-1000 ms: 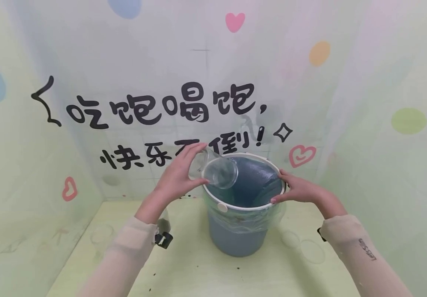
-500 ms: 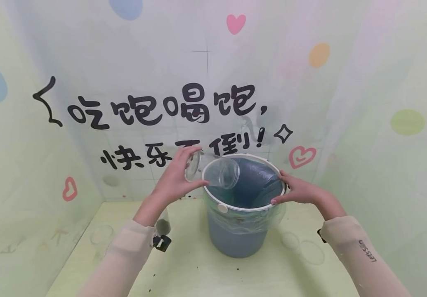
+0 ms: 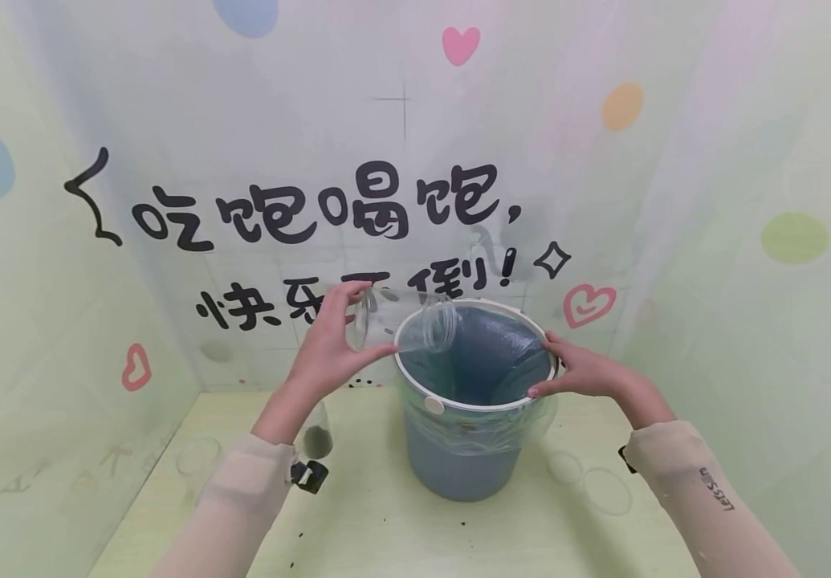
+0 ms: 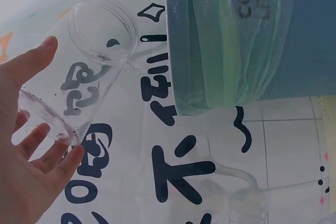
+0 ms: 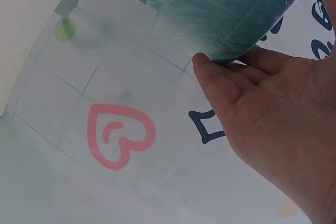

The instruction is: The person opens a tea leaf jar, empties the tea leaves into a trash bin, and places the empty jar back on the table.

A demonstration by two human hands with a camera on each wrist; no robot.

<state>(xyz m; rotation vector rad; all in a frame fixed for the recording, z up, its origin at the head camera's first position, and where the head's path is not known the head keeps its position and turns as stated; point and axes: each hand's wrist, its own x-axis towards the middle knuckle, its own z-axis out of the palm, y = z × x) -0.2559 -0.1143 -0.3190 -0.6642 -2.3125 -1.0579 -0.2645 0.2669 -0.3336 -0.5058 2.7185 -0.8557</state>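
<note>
In the head view my left hand (image 3: 324,349) holds a clear jar (image 3: 408,319) on its side, thumb below and fingers around the closed end. Its ringed mouth faces right, over the left rim of a blue-grey trash can (image 3: 462,474). Dark specks cling inside the jar (image 4: 86,85), mostly near its base in the left wrist view. A thin green bag (image 3: 476,433) lines the can and folds over outside beneath the white rim. At the can's right side my right hand (image 3: 584,371) grips the rim, thumb in front and fingers farther back.
Partly hidden by my left forearm, another clear container (image 3: 317,437) with something dark inside stands on the pale yellow-green table (image 3: 386,546). Small dark bits lie in front of the can. A printed wall (image 3: 299,120) rises close behind it.
My left hand has drawn the jar left and slightly up, from tilted into the can to nearly level. The right hand and the can stay in place.
</note>
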